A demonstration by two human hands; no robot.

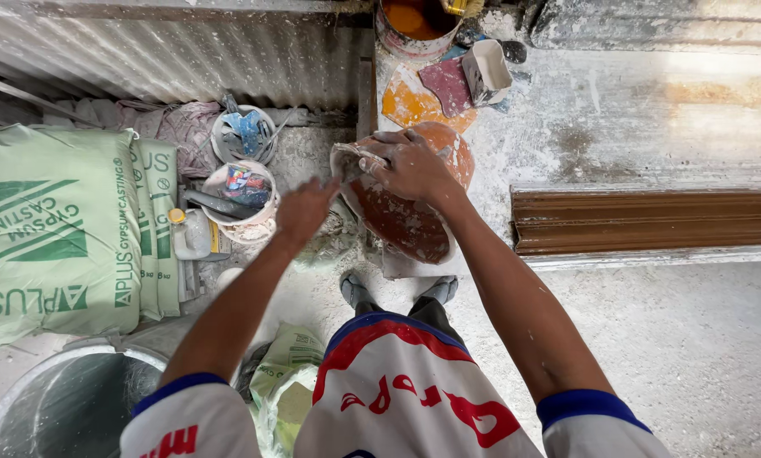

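Dusty plaster-caked floor (pixel 694 339) | right hand (pixel 410 165) grips rim of orange bowl (pixel 401 220), pressing a white lump inside | left hand (pixel 304 210) half-closed just beside bowl, holding nothing visible | bowl mostly scraped, white smears remain | green sacks (pixel 54 229) beyond left hand

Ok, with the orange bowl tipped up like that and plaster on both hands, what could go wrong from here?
1. The right hand holds the tilted orange mixing bowl only at its upper rim; with wet plaster on it, the grip may slip.
2. The left hand works at the bowl's edge, so scrapings could drop toward the sandalled feet.
3. Splashes might reach the brown cornice mould beside it.
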